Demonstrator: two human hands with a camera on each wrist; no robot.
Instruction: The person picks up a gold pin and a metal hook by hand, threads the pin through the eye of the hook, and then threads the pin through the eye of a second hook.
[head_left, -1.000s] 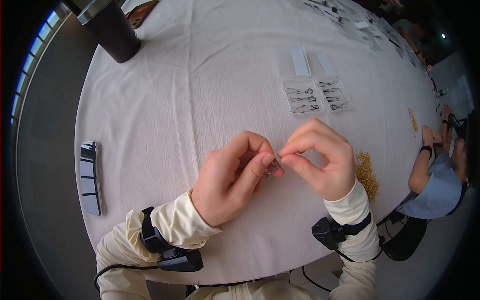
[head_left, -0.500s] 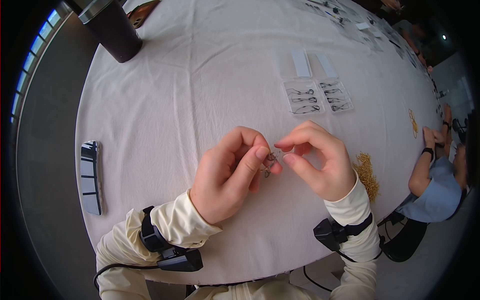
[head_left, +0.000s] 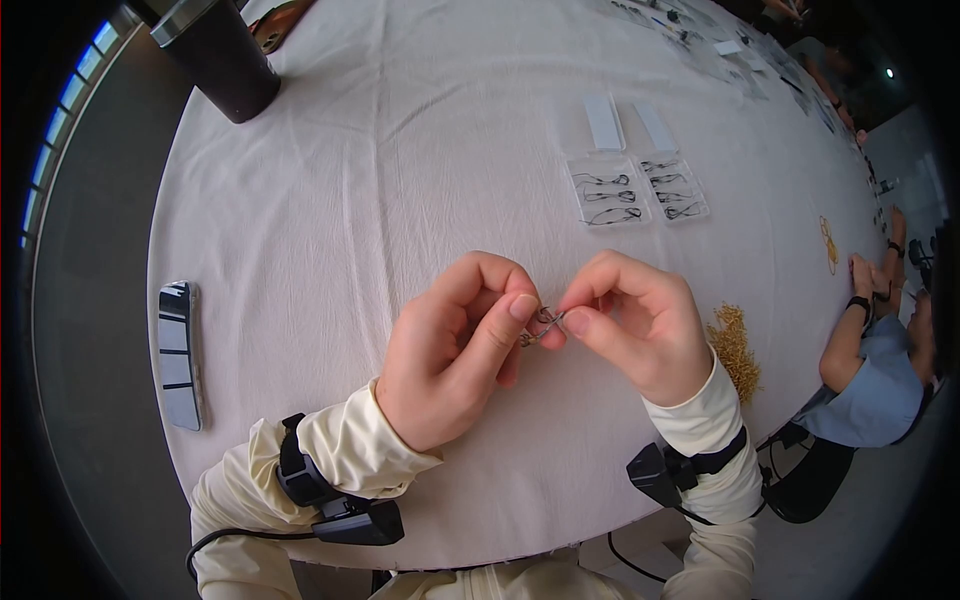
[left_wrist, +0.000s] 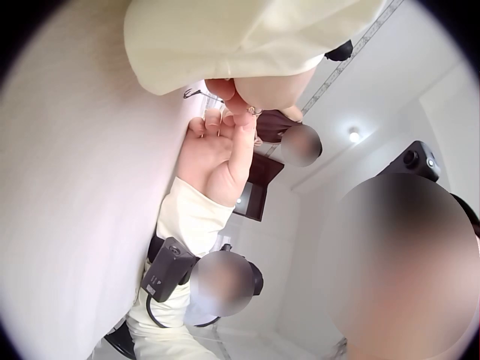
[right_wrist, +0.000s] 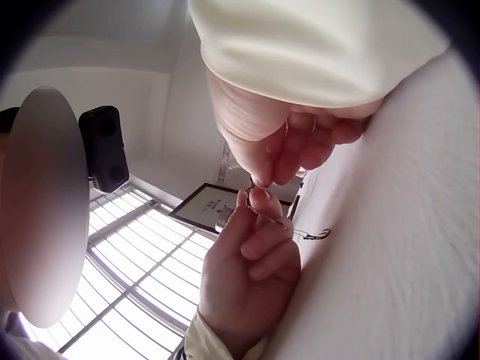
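Thumb and forefinger of my left hand (head_left: 445,355) pinch a small dark fishing hook rig (head_left: 545,316) at the middle of the table. My right hand (head_left: 640,330) pinches the rig's other side, its fingertips close to the left ones. One curved fishing hook (right_wrist: 321,235) with thin line sticks out beyond the left hand's fingers in the right wrist view. Fingers cover part of the rig. Past the hands lie two clear plastic boxes, a left box (head_left: 573,193) and a right box (head_left: 704,190), lids open, with several dark hook rigs in each.
A pile of thin golden pieces (head_left: 735,350) lies beside my right wrist. A phone (head_left: 181,355) is at the left edge, a dark tumbler (head_left: 225,65) at the far left. Another person's arm (head_left: 848,330) rests at the table's right side.
The right thumb and forefinger parted half a second ago and have now come together on the rig again. The left hand keeps its hold, almost in place.
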